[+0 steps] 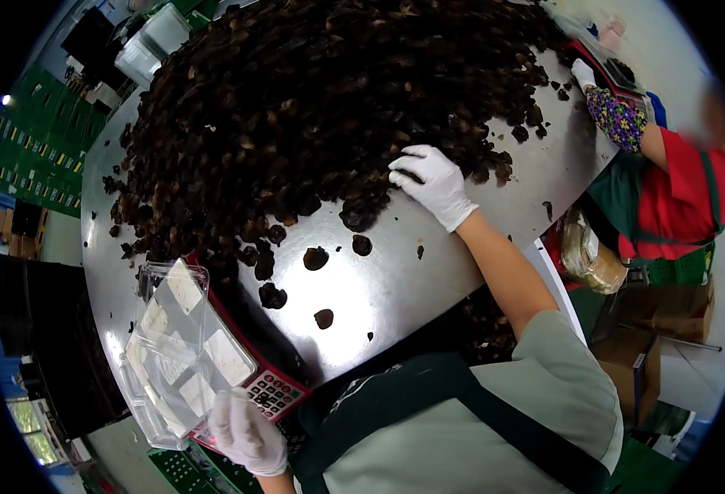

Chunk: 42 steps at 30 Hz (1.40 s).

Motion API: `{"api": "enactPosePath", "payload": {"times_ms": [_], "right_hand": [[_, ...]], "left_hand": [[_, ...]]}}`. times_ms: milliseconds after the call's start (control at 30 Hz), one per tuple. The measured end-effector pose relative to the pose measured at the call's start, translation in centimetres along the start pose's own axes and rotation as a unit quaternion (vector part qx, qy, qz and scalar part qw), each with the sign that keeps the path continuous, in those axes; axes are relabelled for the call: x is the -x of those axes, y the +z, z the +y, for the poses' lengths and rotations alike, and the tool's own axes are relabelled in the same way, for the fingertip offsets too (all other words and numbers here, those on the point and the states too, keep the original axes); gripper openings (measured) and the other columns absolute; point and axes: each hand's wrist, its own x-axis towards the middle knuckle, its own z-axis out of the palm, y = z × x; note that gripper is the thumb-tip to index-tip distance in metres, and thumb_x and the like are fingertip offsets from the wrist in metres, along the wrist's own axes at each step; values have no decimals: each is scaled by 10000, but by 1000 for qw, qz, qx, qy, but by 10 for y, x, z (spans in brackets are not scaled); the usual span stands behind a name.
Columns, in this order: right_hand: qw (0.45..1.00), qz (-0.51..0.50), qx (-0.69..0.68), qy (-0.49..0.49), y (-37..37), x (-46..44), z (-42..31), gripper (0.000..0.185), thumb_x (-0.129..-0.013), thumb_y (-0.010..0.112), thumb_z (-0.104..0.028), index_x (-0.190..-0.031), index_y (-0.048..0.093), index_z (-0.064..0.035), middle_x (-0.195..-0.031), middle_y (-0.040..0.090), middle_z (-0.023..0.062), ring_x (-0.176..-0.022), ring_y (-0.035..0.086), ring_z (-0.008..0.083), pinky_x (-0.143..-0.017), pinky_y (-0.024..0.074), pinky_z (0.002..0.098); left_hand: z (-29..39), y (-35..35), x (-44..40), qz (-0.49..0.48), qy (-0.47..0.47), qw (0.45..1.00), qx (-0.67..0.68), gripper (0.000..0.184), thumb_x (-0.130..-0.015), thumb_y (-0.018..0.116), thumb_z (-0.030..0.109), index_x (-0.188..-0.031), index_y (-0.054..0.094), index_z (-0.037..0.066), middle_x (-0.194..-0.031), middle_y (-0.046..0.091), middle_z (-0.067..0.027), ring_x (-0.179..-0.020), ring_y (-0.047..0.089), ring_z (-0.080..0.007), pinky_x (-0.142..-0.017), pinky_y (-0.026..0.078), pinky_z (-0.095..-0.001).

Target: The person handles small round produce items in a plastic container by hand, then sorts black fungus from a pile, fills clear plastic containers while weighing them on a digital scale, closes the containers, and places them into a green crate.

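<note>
My right hand (434,188), in a white glove, reaches over the metal table to the near edge of a heap of dark brown wood ear mushrooms (321,107). Its fingers are bent and apart, touching pieces there; no firm hold shows. My left hand (247,432), also gloved, is at the near edge of a red scale (270,393), beside the keypad. Those fingers are curled together, and whatever they may hold is hidden. Clear plastic containers (165,346) with white label-like patches sit on the scale. Several loose mushroom pieces (316,258) lie between my hands.
A co-worker in a red top (682,198) stands at the table's right side, one gloved hand near another scale (622,76). Green crates (37,140) are stacked at the left. Clear tubs (165,31) stand at the back left. Cardboard boxes (626,362) are at the right.
</note>
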Motion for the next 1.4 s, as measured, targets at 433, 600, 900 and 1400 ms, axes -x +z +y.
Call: {"api": "enactPosePath", "payload": {"times_ms": [433, 600, 900, 1400], "right_hand": [[724, -69, -582, 363, -30, -43, -70, 286, -929, 731, -346, -1057, 719, -91, -988, 722, 17, -784, 644, 76, -548, 484, 208], [653, -194, -685, 258, -5, -53, -147, 252, -942, 715, -304, -1007, 730, -61, -951, 721, 52, -833, 651, 118, -702, 546, 238], [617, -459, -622, 146, 33, -44, -327, 252, -929, 718, -287, -1010, 742, -49, -839, 713, 32, -675, 651, 101, -531, 472, 220], [692, -480, -522, -134, 78, -23, -352, 514, -964, 647, -468, -1275, 683, -60, -1400, 576, 107, -1254, 564, 239, -1088, 432, 380]], "left_hand": [[-136, -54, 34, -74, -127, 989, 10, 459, -762, 602, -78, -1167, 669, 127, -1224, 662, -86, -1251, 565, -335, -1123, 355, -518], [-91, -40, 16, -49, -86, 994, -41, 459, -745, 639, -101, -1158, 668, 96, -1100, 681, -108, -1046, 636, -321, -1071, 405, -514], [-54, -26, 5, 3, -101, 993, 56, 531, -804, 772, 98, -1303, 593, 69, -1201, 654, -120, -1068, 626, -313, -1025, 441, -457], [-98, -18, -36, 113, -372, 843, 373, 196, -923, 718, 27, -1094, 622, 26, -949, 671, -18, -819, 603, -66, -756, 487, -214]]}}
